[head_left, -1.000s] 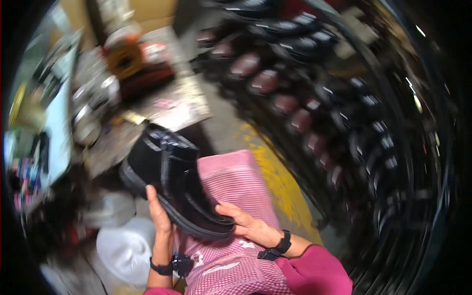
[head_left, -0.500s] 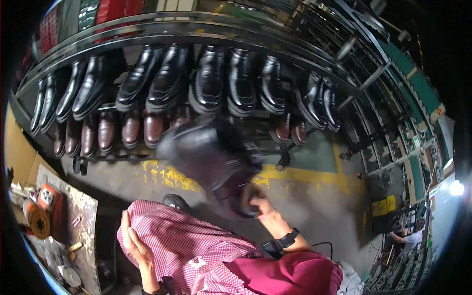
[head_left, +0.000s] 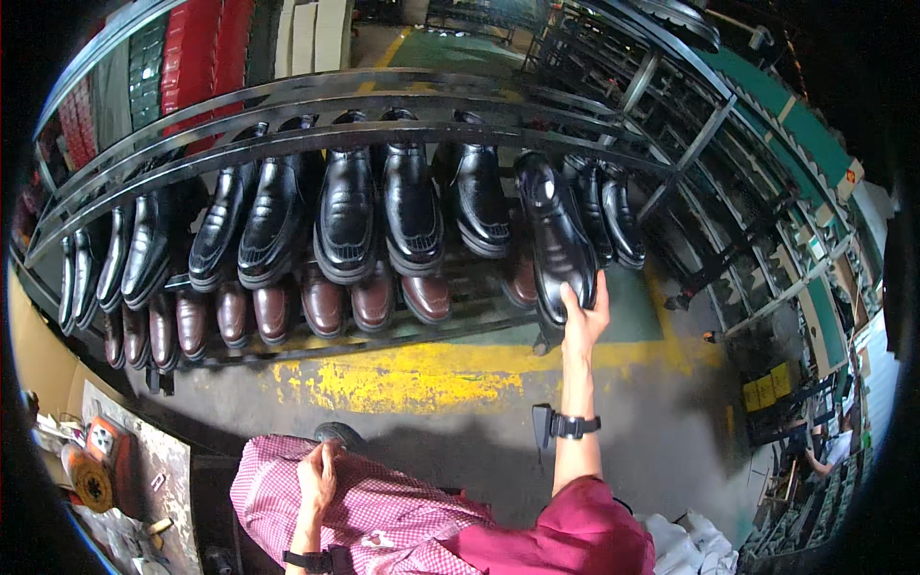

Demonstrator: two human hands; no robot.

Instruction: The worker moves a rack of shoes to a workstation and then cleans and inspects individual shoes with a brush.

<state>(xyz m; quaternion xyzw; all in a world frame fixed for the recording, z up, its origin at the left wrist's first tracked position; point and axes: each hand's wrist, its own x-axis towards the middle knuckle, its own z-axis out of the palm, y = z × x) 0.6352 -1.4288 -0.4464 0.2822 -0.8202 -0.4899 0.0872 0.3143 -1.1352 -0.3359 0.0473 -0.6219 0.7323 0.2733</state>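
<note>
My right hand is stretched out at the right part of the shoe rack. It grips a glossy black dress shoe by the toe, thumb on top and fingers along the side; the shoe's opening points up toward the rack's bars. Other black shoes hang in a row to its left, toes toward me, and a narrow pair is just to its right. My left hand lies on the pink checked apron over my lap, fingers curled together; what they hold, if anything, is hidden.
Brown shoes line the lower tier. At left stands a worn workbench with an orange machine. Tall metal racks fill the right side. A yellow stripe crosses the floor. A person is at far right.
My right hand has swung the dark shoe from near my lap out to the right part of the rack. My left hand has gone from flat to curled. The view has shifted.
</note>
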